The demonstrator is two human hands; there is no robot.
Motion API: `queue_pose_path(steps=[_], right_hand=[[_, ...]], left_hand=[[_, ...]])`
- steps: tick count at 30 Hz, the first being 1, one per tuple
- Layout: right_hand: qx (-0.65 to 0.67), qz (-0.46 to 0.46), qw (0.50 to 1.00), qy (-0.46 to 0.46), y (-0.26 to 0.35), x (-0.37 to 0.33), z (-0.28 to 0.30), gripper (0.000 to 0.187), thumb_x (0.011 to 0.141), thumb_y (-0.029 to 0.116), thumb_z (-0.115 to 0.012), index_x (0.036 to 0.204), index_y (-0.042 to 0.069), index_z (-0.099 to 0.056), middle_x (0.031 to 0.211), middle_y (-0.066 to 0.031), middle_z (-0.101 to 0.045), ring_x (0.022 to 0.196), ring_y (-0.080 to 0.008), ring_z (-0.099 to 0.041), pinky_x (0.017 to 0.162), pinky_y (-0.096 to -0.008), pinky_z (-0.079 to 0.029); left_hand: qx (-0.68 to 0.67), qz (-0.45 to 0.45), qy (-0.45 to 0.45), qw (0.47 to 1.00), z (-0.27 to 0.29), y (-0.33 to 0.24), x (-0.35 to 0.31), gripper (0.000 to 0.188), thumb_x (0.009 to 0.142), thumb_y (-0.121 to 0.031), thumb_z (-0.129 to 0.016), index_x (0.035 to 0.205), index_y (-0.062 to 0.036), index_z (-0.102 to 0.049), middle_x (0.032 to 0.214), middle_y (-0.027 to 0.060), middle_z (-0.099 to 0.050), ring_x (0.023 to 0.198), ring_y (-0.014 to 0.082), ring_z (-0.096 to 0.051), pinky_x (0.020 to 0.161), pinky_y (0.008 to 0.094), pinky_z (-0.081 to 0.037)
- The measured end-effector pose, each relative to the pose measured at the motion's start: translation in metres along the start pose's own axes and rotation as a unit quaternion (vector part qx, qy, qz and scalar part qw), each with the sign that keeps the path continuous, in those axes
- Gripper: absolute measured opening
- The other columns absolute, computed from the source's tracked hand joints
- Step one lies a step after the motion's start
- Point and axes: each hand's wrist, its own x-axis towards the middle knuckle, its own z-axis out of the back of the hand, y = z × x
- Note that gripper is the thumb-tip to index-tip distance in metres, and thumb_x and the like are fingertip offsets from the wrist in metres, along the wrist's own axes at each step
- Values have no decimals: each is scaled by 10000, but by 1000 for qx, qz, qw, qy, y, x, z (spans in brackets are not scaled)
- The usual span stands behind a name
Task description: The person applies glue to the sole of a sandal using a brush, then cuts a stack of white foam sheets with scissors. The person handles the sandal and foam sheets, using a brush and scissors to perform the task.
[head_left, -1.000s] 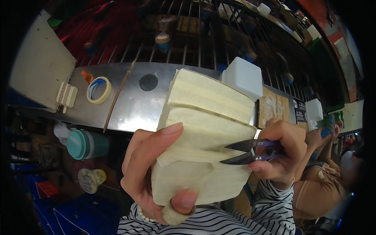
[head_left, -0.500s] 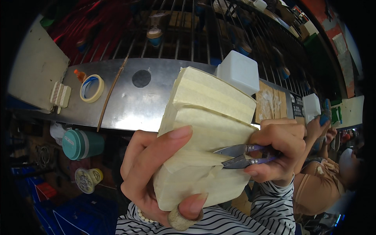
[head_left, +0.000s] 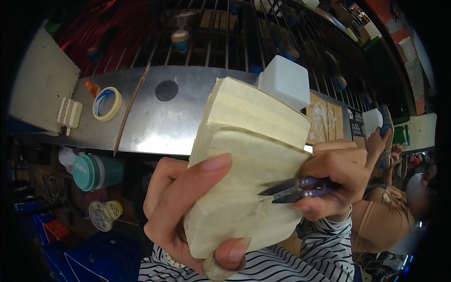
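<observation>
A blocky object wrapped in pale cream masking tape (head_left: 256,141) is gripped in my left hand (head_left: 174,199), held above the bench's front edge. My fingers lie along its left side and face, and a beige sleeve covers part of the digit at the lower edge. My right hand (head_left: 342,176) is closed round a pair of small thread snips (head_left: 287,190) with purplish handles. The two blades are nearly together, touching the taped face beside a small lifted flap of tape (head_left: 267,202). What is under the tape is hidden.
On the metal bench (head_left: 162,134) lie a tape roll (head_left: 107,104), a thin stick (head_left: 129,113), a dark disc (head_left: 167,90) and a white plastic tub (head_left: 286,82). A teal jug (head_left: 97,172) and a clear cup (head_left: 104,215) stand lower left. A co-worker (head_left: 383,218) sits at right.
The snips' blades have come closer together, and their tips have shifted slightly on the tape. My left hand keeps its hold on the block.
</observation>
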Motion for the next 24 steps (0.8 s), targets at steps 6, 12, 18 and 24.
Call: queue_pose_path(steps=[6, 12, 18, 24], right_hand=[[12, 15, 1000, -8, -1, 1, -2, 308, 664, 262, -875, 674, 42, -659, 501, -10, -541, 406, -110, -523, 386, -224, -368], [8, 28, 999, -21, -1, 2, -6, 311, 664, 257, -875, 666, 39, -654, 492, -3, -526, 391, -105, -498, 376, -223, -349], [20, 35, 999, -19, -4, 2, -7, 310, 669, 250, -872, 667, 31, -653, 496, -7, -530, 389, -107, -497, 369, -227, -347], [37, 30, 999, -26, -5, 4, -8, 316, 670, 244, -867, 652, 19, -646, 509, -23, -546, 402, -110, -519, 372, -228, -360]], left_hand=[[-3, 18, 12, 1000, 0, -1, 4, 973, 755, -698, -663, 1359, 31, -435, 1322, 205, -434, 1152, 319, -529, 957, 449, -485], [-7, 13, 15, 1000, 3, 1, 4, 972, 759, -701, -656, 1357, 32, -435, 1320, 205, -432, 1151, 322, -528, 964, 452, -483], [-9, -1, -1, 1000, 1, 3, 1, 970, 763, -705, -649, 1355, 33, -434, 1319, 205, -430, 1151, 325, -527, 971, 456, -482], [7, -109, 14, 994, 0, 9, 3, 940, 791, -684, -634, 1352, 42, -432, 1296, 209, -440, 1135, 316, -534, 942, 444, -497]])
